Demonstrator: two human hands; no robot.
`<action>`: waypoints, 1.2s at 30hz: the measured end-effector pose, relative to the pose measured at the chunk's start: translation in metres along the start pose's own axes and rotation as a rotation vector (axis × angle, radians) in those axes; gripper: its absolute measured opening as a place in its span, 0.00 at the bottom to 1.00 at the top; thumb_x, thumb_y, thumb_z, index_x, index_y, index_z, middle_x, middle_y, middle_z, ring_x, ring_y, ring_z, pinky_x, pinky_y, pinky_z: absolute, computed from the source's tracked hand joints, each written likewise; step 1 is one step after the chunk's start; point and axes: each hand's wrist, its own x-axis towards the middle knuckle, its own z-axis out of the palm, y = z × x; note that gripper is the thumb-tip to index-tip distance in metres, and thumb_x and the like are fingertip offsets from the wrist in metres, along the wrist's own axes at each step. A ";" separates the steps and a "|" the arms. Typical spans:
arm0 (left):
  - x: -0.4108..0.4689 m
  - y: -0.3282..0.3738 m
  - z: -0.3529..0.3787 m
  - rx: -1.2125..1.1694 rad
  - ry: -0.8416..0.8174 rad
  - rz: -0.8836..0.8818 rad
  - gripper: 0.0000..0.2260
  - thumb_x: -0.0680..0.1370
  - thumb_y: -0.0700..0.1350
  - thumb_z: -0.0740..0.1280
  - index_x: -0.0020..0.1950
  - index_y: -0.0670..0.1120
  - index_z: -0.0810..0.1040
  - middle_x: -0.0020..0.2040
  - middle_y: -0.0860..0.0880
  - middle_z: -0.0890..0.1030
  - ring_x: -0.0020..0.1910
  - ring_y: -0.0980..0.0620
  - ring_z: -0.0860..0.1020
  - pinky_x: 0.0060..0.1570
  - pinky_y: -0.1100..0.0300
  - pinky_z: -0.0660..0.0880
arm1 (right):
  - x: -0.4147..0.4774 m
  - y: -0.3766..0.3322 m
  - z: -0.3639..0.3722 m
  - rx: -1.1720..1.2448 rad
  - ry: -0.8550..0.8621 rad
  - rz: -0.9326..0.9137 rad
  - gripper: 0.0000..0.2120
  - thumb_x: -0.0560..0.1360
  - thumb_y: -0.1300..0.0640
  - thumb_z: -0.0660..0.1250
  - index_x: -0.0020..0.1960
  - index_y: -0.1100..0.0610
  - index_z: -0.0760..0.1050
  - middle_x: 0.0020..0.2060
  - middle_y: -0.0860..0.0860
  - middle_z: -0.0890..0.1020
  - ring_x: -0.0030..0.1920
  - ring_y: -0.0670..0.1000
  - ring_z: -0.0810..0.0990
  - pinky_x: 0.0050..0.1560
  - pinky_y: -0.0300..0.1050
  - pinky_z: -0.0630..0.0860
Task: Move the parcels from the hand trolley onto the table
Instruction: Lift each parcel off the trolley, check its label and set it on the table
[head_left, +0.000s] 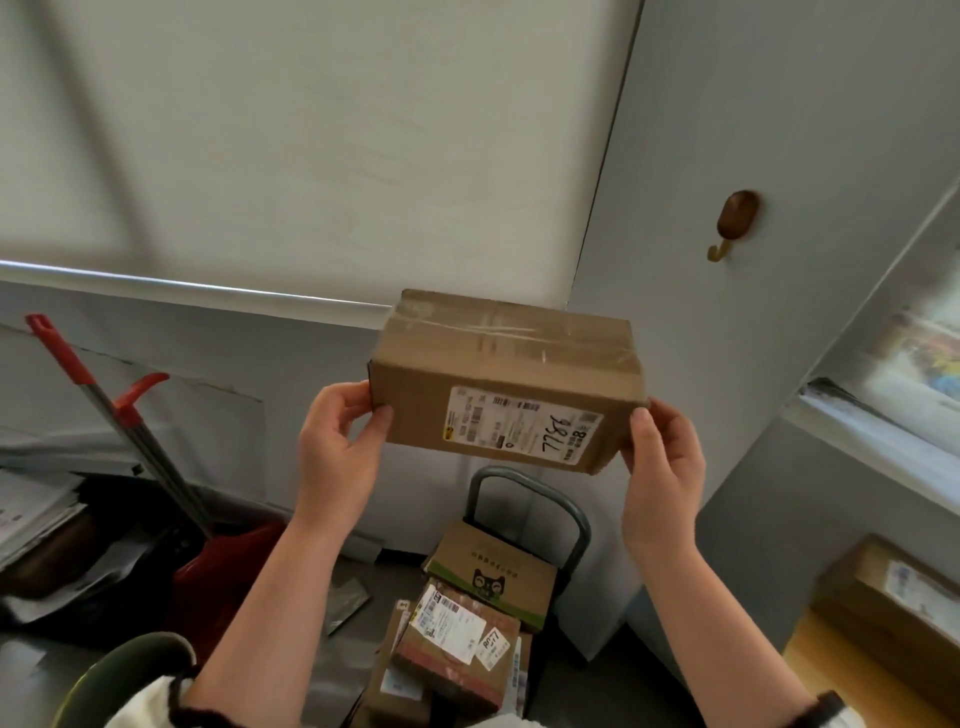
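The box (498, 384) is up in the air, above the trolley (576, 512) and well apart from the stack (467, 629) that remains on it. The left grip (337, 441) holds the box's left end, with the thumb on the near face and the fingers curled round the end. The right grip (665, 462) holds the right end the same way, thumb at the near corner. The label faces the person.

The step in hand looks like the carry to the counter (826, 670), whose wooden top shows at the lower right with one parcel (893, 592) already on it.

To do it well:
- Swing the box to the right with both ends held evenly.
- Pass it on the near side of the wall corner that stands between trolley and counter.
- Level the box before lowering it, and aim for a bare patch beside the parcel rather than on top of it.
- Slide the fingers under the bottom edge, since holds on the end faces may slip on taped cardboard.
- Set the bottom down flat, then let go on both sides together.
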 end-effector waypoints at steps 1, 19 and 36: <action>0.006 0.006 0.000 0.025 0.014 0.006 0.09 0.77 0.42 0.67 0.49 0.56 0.74 0.50 0.48 0.80 0.49 0.54 0.79 0.48 0.59 0.77 | 0.003 -0.006 0.001 -0.003 -0.029 -0.018 0.08 0.78 0.62 0.60 0.51 0.51 0.75 0.39 0.40 0.83 0.42 0.40 0.82 0.39 0.31 0.76; 0.033 0.060 -0.004 0.047 -0.007 -0.144 0.13 0.78 0.51 0.64 0.60 0.48 0.79 0.52 0.51 0.81 0.51 0.56 0.78 0.52 0.57 0.75 | 0.034 -0.043 -0.025 -0.351 -0.381 -0.106 0.18 0.73 0.58 0.69 0.61 0.46 0.73 0.49 0.38 0.80 0.50 0.34 0.78 0.45 0.29 0.75; 0.028 0.040 0.039 0.336 -0.437 -0.409 0.30 0.71 0.49 0.74 0.70 0.52 0.68 0.61 0.45 0.76 0.55 0.48 0.75 0.50 0.55 0.73 | 0.071 -0.022 -0.040 -0.834 -0.393 0.502 0.24 0.71 0.39 0.67 0.44 0.62 0.78 0.38 0.54 0.81 0.37 0.52 0.80 0.30 0.40 0.76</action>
